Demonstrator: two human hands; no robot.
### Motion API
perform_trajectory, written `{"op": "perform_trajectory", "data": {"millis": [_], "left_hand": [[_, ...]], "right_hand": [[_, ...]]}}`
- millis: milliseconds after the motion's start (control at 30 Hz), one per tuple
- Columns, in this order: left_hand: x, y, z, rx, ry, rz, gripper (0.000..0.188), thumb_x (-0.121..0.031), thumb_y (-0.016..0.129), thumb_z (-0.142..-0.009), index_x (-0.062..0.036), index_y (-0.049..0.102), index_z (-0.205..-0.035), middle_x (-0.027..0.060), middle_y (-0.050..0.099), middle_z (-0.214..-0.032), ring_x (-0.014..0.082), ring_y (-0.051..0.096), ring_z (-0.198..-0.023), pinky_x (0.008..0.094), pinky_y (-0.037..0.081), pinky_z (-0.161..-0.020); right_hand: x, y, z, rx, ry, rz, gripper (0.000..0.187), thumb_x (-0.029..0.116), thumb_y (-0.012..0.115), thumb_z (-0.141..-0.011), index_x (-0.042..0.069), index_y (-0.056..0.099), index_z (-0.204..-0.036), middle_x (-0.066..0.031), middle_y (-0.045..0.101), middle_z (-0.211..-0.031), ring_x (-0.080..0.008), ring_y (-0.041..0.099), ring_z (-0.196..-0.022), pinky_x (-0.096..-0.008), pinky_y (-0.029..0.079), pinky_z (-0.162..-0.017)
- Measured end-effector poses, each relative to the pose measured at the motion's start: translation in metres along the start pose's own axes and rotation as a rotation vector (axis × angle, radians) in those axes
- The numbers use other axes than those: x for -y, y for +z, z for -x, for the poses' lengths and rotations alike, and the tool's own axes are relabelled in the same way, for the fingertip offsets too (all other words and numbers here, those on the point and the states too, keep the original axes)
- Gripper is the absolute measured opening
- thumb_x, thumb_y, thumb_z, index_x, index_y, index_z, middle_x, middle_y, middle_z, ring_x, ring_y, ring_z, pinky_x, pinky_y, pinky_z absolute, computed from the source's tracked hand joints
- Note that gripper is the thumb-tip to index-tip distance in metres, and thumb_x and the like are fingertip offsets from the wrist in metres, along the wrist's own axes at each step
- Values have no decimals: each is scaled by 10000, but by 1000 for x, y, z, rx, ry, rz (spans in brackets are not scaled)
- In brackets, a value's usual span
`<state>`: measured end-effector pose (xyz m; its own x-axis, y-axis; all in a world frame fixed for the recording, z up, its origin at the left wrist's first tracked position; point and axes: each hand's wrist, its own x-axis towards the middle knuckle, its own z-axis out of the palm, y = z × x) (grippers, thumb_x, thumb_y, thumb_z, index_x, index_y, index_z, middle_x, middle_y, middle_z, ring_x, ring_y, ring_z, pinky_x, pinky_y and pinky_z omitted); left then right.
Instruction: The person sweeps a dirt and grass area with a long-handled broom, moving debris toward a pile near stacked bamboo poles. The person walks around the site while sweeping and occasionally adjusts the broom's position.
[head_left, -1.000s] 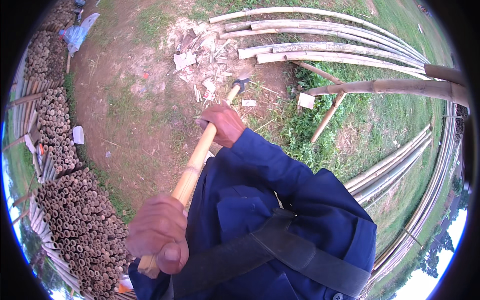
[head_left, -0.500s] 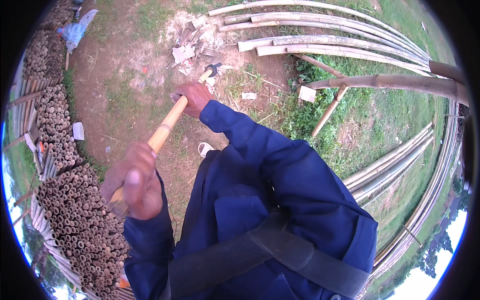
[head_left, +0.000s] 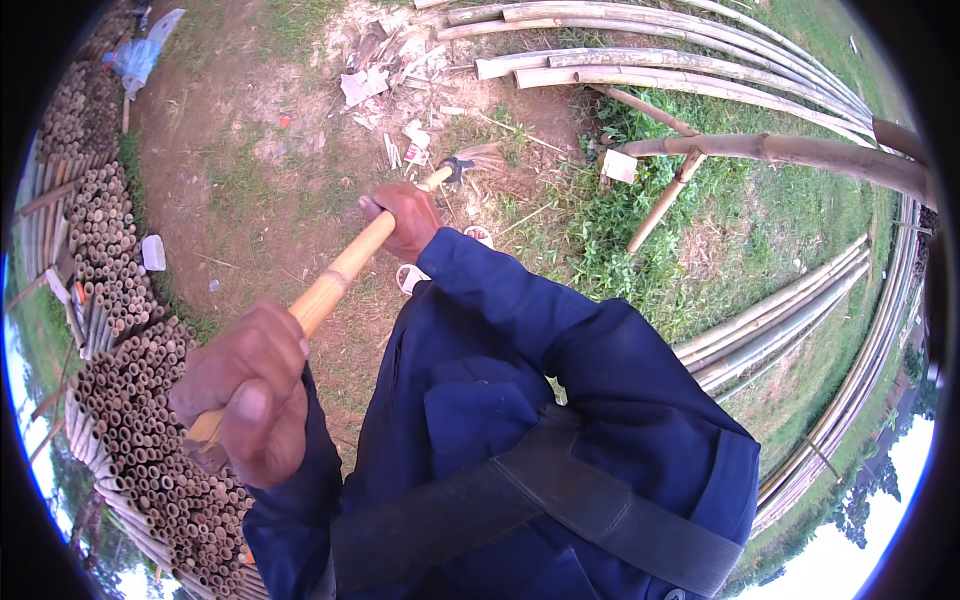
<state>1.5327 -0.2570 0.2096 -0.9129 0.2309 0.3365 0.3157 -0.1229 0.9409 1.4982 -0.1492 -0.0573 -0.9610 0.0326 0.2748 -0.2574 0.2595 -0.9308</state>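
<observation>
I hold a long wooden-handled broom (head_left: 340, 275) with both hands. My left hand (head_left: 250, 390) grips the near end of the pale handle, close to the camera. My right hand (head_left: 405, 220) grips the handle further along, arm stretched out in a dark blue sleeve. The broom's bristle head (head_left: 470, 160) rests on bare earth among scraps of litter (head_left: 385, 75).
Stacks of cut bamboo pieces (head_left: 120, 330) line the left side, their round ends showing. Long bamboo poles (head_left: 650, 60) lie at the top and curve down the right. A bamboo rail on slanted props (head_left: 760, 150) stands over grass. A white sandal (head_left: 410, 275) shows by my foot.
The broom head has swept across the dirt near the litter, and both hands shifted with the handle; my left hand came nearer the camera and the view moved slightly.
</observation>
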Motion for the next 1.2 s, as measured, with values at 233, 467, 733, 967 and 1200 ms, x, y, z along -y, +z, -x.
{"op": "perform_trajectory", "data": {"millis": [233, 467, 733, 967, 1200], "left_hand": [[-37, -33, -12, 56, 190, -139, 296, -175, 533, -886, -111, 408, -625, -16, 394, -517, 130, 363, -464, 323, 366, -580], [-47, -133, -20, 123, -113, 158, 275, -166, 543, -878, -114, 407, -644, -15, 405, -523, 129, 376, -471, 322, 365, -585], [-21, -222, -34, 310, 109, -122, 269, -139, 566, -779, -81, 415, -564, 27, 408, -485, 150, 401, -439, 337, 351, -483], [-60, -323, -47, 395, 144, -2, 296, -237, 576, -895, -141, 425, -660, -36, 411, -472, 113, 377, -422, 324, 363, -483], [-36, -321, -6, 623, -181, 270, 305, -170, 590, -883, -127, 420, -634, -13, 476, -498, 136, 414, -415, 350, 386, -483]], "right_hand": [[42, 51, -78, -2, -237, -139, 282, 173, 682, -872, 32, 540, -674, -163, 546, -641, -396, 554, -643, -489, 418, -606], [71, 99, -6, 9, 8, -5, 294, 151, 684, -873, 29, 525, -658, -163, 522, -605, -392, 537, -581, -487, 409, -552], [49, 237, -101, -308, -157, -8, 311, 143, 670, -883, 10, 503, -656, -186, 502, -607, -408, 512, -579, -481, 390, -554], [119, 278, -92, -246, -15, 16, 316, 157, 687, -871, 14, 506, -656, -184, 533, -628, -413, 538, -604, -486, 409, -579], [128, 266, 53, -273, 219, 203, 318, 155, 666, -904, 13, 515, -662, -169, 508, -598, -384, 529, -560, -481, 410, -541]]}}
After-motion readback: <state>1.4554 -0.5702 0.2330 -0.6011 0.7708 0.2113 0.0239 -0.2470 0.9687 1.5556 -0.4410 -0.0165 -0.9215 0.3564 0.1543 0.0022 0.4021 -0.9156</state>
